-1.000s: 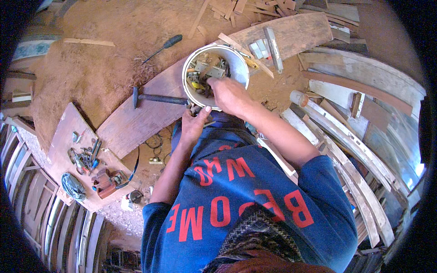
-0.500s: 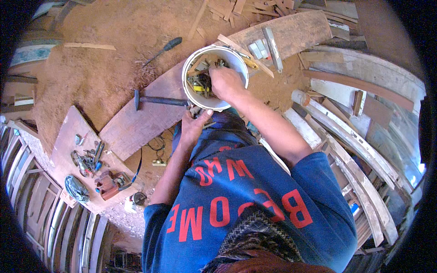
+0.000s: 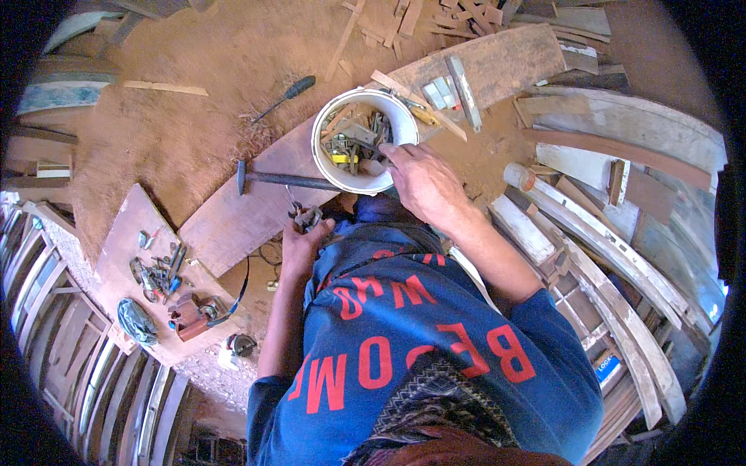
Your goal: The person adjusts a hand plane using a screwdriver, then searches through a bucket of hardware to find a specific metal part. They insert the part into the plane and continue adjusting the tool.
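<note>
A white bucket (image 3: pixel 318 155) stands on a long board, filled with metal hardware, wood scraps and a yellow-marked piece. My right hand (image 3: pixel 426 185) is closed over its near right rim, fingers inside and thumb outside. Below and left of the bucket, my left hand (image 3: pixel 301 247) is closed around several small metal pieces (image 3: pixel 305 215) whose exact kind I cannot make out. A hammer (image 3: pixel 284 180) lies on the board, its handle end against the bucket and its head to the left.
The long board (image 3: pixel 225 210) crosses the sawdust-covered ground. A dark-handled tool (image 3: pixel 294 89) lies beyond it. At left, a wooden panel (image 3: pixel 132 225) bears hand tools, a red-brown power tool (image 3: pixel 194 314) and a bagged item (image 3: pixel 137 321). Stacked timber (image 3: pixel 614 248) fills the right.
My right hand has come up out of the bucket's contents to its near right rim. My left hand has drawn back from the bucket, toward my body, with the metal pieces.
</note>
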A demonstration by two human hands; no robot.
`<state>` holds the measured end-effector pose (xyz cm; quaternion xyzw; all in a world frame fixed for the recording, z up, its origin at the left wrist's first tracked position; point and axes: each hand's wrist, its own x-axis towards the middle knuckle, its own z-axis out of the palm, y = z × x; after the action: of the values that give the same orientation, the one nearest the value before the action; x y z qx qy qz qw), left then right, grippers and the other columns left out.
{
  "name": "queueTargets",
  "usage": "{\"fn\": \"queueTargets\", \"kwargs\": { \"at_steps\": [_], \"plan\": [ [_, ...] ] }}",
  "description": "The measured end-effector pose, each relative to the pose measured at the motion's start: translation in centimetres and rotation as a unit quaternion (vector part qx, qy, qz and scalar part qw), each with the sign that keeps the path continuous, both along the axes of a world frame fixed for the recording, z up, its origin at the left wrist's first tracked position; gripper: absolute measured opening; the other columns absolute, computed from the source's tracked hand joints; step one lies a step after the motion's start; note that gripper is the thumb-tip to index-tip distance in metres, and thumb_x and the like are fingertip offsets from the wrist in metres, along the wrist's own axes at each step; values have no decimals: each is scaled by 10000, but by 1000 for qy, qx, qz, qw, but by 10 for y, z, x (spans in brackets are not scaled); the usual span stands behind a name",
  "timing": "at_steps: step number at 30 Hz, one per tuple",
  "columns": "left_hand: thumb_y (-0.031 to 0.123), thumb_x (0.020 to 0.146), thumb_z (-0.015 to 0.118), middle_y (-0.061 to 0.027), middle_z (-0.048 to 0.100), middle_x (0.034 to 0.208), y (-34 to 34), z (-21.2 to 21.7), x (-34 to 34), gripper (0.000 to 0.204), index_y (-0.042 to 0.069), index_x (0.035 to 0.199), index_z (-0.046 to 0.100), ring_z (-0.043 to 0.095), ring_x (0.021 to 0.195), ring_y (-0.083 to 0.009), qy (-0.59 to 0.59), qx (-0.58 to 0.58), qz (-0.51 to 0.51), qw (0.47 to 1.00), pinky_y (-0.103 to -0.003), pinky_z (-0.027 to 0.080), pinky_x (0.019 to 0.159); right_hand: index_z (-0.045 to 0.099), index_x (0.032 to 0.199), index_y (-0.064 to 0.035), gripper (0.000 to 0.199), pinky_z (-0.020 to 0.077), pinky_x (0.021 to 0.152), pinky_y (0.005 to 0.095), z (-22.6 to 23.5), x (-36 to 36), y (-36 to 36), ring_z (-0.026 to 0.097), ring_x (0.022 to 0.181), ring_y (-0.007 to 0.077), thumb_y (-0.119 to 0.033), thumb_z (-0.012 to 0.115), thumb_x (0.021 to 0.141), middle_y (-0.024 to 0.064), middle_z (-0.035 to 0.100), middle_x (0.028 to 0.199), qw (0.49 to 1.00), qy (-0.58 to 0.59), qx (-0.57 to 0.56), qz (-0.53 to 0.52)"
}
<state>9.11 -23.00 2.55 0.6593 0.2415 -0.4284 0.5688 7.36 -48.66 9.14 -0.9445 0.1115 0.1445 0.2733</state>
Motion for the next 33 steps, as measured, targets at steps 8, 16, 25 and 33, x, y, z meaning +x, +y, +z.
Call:
{"fn": "queueTargets", "kwargs": {
  "at_steps": [8, 16, 25, 33],
  "plan": [
    [181, 811, 827, -42, 647, 954, -33, 60, 20, 416, 12, 1112, 595, 625, 830, -167, 95, -138, -33, 985, -307, 522, 758, 624, 1264, -27, 378, 475, 997, 466, 11, -8, -32, 584, 1153, 401, -139, 669, 906, 195, 643, 1194, 997, -70, 14, -17],
    [348, 955, 680, -146, 646, 1192, -97, 46, 50, 553, 52, 1381, 487, 671, 1040, -266, 166, -252, 102, 948, -438, 539, 918, 658, 1194, -35, 313, 487, 959, 500, 17, -20, -65, 612, 1094, 410, -146, 661, 902, 199, 650, 1140, 997, -72, 14, -38],
    [175, 1010, 590, -193, 587, 1362, -40, 43, 1, 518, 15, 1475, 425, 625, 1189, -292, -5, -194, 44, 980, -388, 505, 1000, 652, 1198, -4, 331, 516, 890, 459, -55, -82, -126, 661, 1021, 390, -219, 622, 949, 238, 685, 1055, 980, 172, 49, -87],
    [240, 947, 708, -196, 650, 1280, 37, 21, -77, 551, 0, 1404, 514, 640, 1165, -259, -116, 64, -194, 972, -376, 510, 991, 697, 1189, -106, 384, 527, 885, 501, -112, -149, -141, 689, 1036, 370, -396, 511, 1020, 207, 715, 1123, 905, 395, 151, 38]
  ]
}}
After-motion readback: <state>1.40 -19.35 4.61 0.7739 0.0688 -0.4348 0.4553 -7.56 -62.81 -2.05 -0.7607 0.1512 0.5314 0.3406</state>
